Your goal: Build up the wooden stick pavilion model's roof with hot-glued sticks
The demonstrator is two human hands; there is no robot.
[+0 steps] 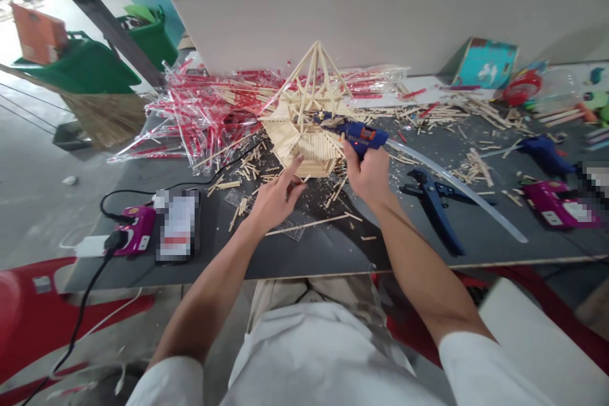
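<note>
Model (309, 146) of pale sticks sits just beyond our left hand (276, 200) and left of our right hand (370, 176), its tiered, slatted body topped by an open, pointed frame. Our right hand is closed round the blue glue gun (373, 137), whose front end hides part of the model; a long, clear glue stick (457, 183) trails from its back. Our left fingers curl, partly spread, at the model's near edge; we cannot tell whether they pinch a short stick there.

Sticks and scraps (250, 163) crowd around both hands. Plastic-wrapped bundles (190, 111) lie beyond our left hand, a phone (177, 225) and purple socket block (139, 228) left of it. Right of our right hand we see a blue cutter (435, 212) and a second gun (546, 153).

The table (323, 257) is dark grey; past its left end are green bins (78, 66), and a red chair (28, 311) stands nearer us.
</note>
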